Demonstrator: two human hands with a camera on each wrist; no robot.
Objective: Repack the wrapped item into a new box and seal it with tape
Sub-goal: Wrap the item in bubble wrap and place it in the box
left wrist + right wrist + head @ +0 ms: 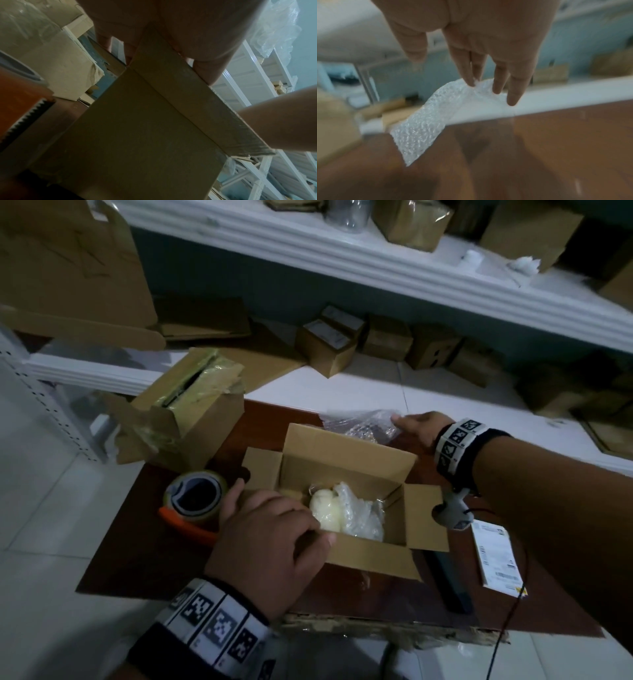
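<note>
Brown worktop (164, 559) is carrying the new box (346, 463) with the wrapped item (346, 513) inside, left hand (270, 539) gripping its near wall, right hand (419, 426) touching, straight-fingered, the bubble wrap (359, 422) lying just beyond it

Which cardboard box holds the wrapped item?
The small open box the left hand grips, flaps spread; the bigger box behind it is covered in torn tape.

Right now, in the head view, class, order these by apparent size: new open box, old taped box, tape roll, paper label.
Largest first:
new open box
old taped box
tape roll and paper label, which look alike, so unranked
</note>
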